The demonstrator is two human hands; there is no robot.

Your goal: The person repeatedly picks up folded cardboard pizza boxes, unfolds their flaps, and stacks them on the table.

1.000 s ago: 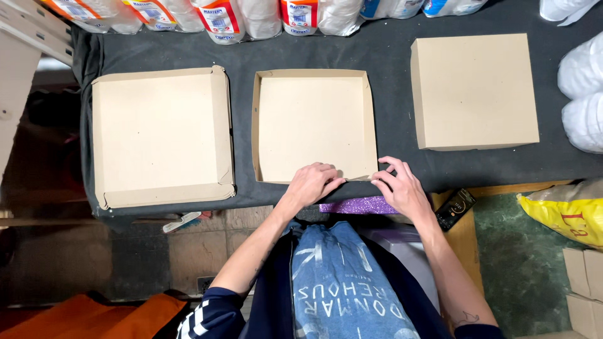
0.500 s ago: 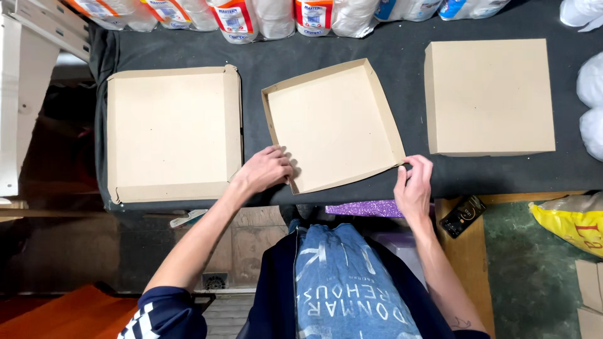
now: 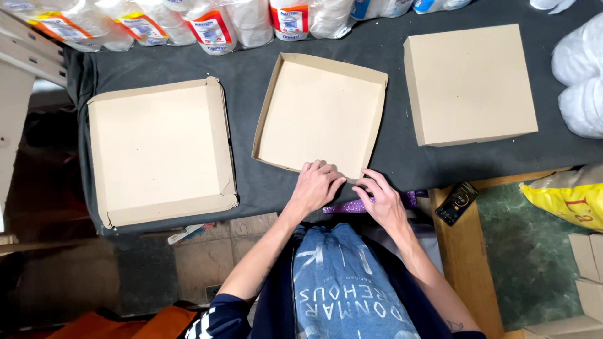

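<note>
fingers (image 3: 326, 171) of the left hand (image 3: 316, 187) lie flat and pressed on the near wall of the open tray (image 3: 320, 113), gripping nothing; the right hand (image 3: 383, 199) touches the tray's near corner, fingers loosely curled. the tray sits tilted on the dark bench (image 3: 251, 75), between a flat box (image 3: 160, 150) and a closed box (image 3: 470, 83).

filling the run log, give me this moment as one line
left hand: on near edge of open cardboard tray | right hand: at same edge | tray: tilted on dark cloth
</note>
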